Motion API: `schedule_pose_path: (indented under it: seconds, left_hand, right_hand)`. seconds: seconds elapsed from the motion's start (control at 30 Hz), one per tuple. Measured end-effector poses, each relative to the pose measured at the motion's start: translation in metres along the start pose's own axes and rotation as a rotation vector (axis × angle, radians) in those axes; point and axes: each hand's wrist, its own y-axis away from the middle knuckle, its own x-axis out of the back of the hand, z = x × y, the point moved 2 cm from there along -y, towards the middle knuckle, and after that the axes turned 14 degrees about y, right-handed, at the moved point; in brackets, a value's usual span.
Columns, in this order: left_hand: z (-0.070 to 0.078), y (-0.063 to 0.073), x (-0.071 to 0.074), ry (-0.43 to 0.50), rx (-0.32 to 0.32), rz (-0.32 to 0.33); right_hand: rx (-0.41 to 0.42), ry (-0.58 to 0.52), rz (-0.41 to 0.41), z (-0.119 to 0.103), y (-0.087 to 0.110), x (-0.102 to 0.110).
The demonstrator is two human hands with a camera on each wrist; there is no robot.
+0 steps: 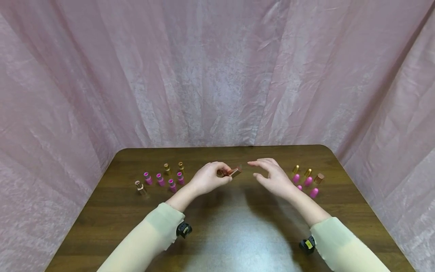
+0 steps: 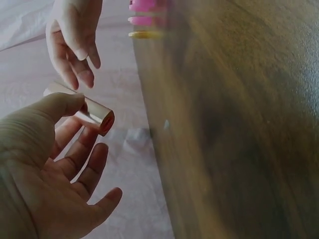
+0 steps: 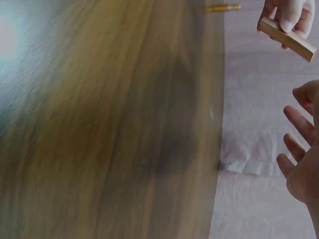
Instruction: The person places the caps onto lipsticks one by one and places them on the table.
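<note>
My left hand (image 1: 208, 178) pinches a rose-gold lipstick tube (image 1: 235, 172) between thumb and fingers, above the middle of the table. In the right wrist view the lipstick tube (image 3: 299, 46) looks long and squared, with a seam partway along it. One end of it shows a reddish inside in the left wrist view. Apart from the tube, a short way to its right, hovers my right hand (image 1: 273, 178), with fingers spread and nothing in them.
Left on the wooden table (image 1: 217, 234) stand several pink lipstick bases (image 1: 161, 180), two gold bases (image 1: 167, 169) and a rose-gold base (image 1: 140, 187). To the right are several pink caps (image 1: 314, 192), two gold caps (image 1: 308, 172) and a rose-gold cap (image 1: 319, 178). A pink curtain (image 1: 217, 75) hangs behind.
</note>
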Motion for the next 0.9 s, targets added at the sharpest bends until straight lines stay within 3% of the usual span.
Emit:
schedule_pose_path:
  seconds: [0.23, 0.43, 0.6, 0.9]
  left_hand:
    - [-0.004, -0.006, -0.012, 0.01, 0.03, 0.055]
    - [-0.013, -0.022, -0.025, 0.019, 0.065, 0.123]
    - [-0.025, -0.042, -0.04, 0.033, 0.087, 0.149]
    - [-0.044, -0.072, -0.054, 0.081, 0.132, 0.17]
  right_hand:
    - [0.075, 0.249, -0.062, 0.009, 0.019, 0.007]
    - [0.107, 0.434, -0.136, 0.014, 0.034, 0.009]
    - [0.088, 0.502, -0.184, 0.023, 0.046, 0.007]
    - [0.069, 0.511, -0.209, 0.027, 0.055, 0.011]
